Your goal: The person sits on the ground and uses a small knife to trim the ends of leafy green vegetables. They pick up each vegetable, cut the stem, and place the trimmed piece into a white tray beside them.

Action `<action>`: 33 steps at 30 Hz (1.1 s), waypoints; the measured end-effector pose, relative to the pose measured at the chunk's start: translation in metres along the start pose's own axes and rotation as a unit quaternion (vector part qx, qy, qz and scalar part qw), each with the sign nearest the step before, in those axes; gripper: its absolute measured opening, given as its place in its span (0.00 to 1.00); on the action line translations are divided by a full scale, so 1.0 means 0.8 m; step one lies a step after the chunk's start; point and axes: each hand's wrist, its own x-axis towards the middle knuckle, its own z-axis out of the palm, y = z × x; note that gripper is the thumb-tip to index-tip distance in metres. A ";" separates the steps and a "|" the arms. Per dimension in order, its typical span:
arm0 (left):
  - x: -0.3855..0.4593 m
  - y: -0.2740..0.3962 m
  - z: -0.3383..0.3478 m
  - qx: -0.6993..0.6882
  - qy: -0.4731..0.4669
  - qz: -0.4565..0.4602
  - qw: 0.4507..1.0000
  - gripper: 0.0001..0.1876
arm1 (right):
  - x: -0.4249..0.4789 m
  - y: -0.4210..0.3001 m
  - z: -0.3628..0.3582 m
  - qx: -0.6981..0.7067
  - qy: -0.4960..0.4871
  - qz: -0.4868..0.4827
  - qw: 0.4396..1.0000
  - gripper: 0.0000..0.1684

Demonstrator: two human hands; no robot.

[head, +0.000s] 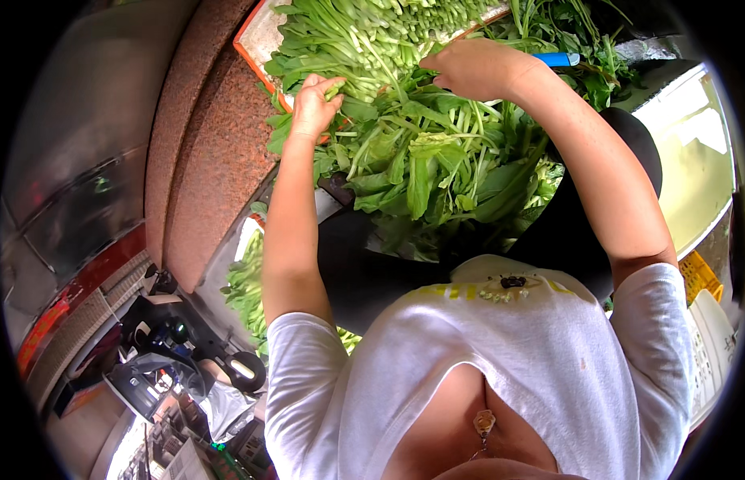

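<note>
My left hand (315,108) pinches a small piece of green leafy vegetable (334,90) between thumb and fingers, beside the lower left rim of an orange-edged white tray (259,43). Bunches of cut greens (372,48) lie in that tray, stems close together. My right hand (468,69) is palm down over the heap's upper part, fingers bent to the left; its palm is hidden. A blue handle (555,59) sticks out past the right wrist, and whether the hand grips it cannot be told. Below both hands spreads a loose pile of leafy greens (432,144).
A reddish stone ledge (222,150) runs along the left. More greens (246,288) lie beside my left arm. At the right are a pale yellow-green surface (690,162) and a yellow plastic crate (699,276). A parked scooter (186,354) appears at lower left.
</note>
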 end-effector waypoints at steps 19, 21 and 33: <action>0.024 0.071 -0.075 -0.203 0.242 0.014 0.949 0.08 | 0.007 -0.010 -0.008 0.186 0.203 -0.074 0.958 0.25; 0.012 0.103 -0.086 -0.266 0.228 0.021 0.936 0.09 | 0.017 -0.011 0.001 0.300 0.296 -0.134 0.897 0.28; -0.029 0.146 -0.104 -0.409 0.000 0.028 0.912 0.07 | 0.015 -0.019 -0.014 0.547 0.155 -0.079 0.819 0.23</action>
